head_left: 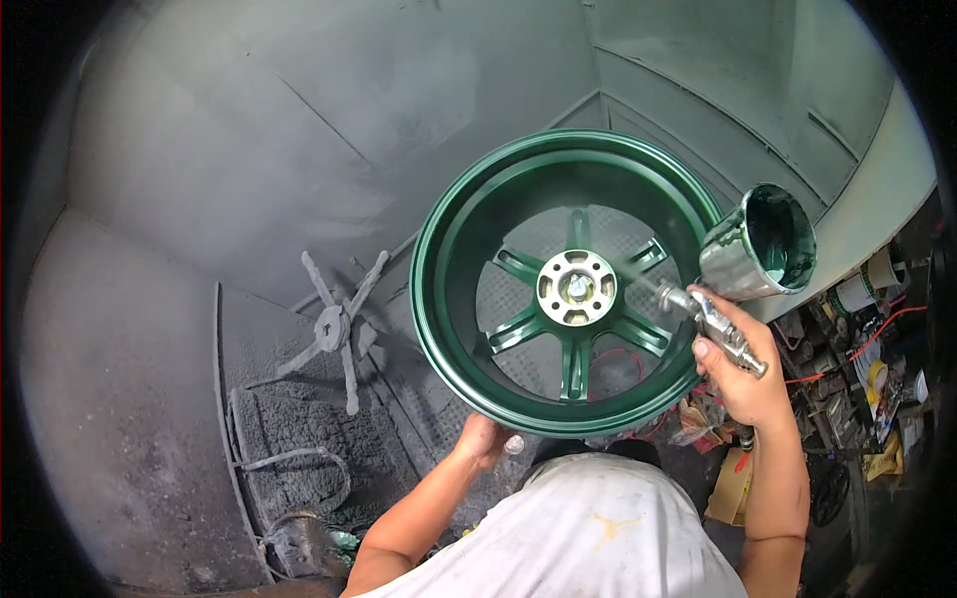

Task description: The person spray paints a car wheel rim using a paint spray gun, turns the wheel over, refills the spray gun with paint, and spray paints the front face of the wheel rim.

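Note:
A glossy green wheel rim [429, 329] with several spokes lies face-on below me, its hollow barrel toward me. Its hub [576, 288] is bare pale metal with bolt holes. My right hand [743, 364] is closed round a metal spray gun [723, 334], nozzle pointing left at the wheel's inside. A faint mist hangs before the nozzle. Above the gun tilts its metal cup [730, 261], smeared with dark green paint inside. My left hand [483, 442] is at the rim's near edge, its fingers hidden beneath. Close beside it shows a small shiny round piece [513, 445].
Grey panels [329, 120] enclose the far and left sides. Left of the wheel stands a grey-coated star-shaped stand [332, 328], near a rough grey block [299, 439]. At right are cluttered cans and wrappers [867, 369], a red hose [877, 344] and a cardboard box [731, 488].

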The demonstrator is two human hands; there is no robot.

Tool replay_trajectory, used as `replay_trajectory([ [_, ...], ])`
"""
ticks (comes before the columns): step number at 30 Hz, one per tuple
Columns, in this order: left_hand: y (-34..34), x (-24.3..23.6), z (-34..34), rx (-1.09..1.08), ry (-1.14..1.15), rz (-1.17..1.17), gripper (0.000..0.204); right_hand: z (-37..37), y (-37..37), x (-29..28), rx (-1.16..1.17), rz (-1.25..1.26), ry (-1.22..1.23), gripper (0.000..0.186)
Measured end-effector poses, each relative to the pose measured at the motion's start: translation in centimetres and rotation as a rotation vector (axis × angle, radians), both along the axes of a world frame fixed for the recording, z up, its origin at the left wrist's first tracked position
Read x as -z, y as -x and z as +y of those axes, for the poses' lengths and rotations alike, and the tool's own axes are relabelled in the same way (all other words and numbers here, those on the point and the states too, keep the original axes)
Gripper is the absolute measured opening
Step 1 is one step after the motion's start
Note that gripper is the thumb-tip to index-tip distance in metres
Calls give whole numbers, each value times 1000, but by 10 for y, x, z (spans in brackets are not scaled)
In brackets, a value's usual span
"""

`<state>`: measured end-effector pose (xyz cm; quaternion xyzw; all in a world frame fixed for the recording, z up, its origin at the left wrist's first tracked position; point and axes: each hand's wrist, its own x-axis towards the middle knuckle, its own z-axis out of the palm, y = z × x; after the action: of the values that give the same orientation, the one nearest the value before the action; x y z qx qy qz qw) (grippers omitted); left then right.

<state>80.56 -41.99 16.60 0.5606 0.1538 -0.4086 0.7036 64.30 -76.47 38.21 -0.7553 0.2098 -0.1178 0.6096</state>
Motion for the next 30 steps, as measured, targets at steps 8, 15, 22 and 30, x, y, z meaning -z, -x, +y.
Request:
replay_trajectory([
  [8,-50,27,18,-70,-19,-104,33,9,5,-22,-410,-124,-32,49],
  [15,-15,-6,-5,-69,-61,-112,28,-6,-3,-10,-41,-138,82,49],
  [22,10,-4,-13,-59,24,-48,27,-3,3,-13,-42,-126,-17,51],
  [30,45,-15,-33,-11,-13,42,18,9,-1,-40,-346,-124,-115,49],
])
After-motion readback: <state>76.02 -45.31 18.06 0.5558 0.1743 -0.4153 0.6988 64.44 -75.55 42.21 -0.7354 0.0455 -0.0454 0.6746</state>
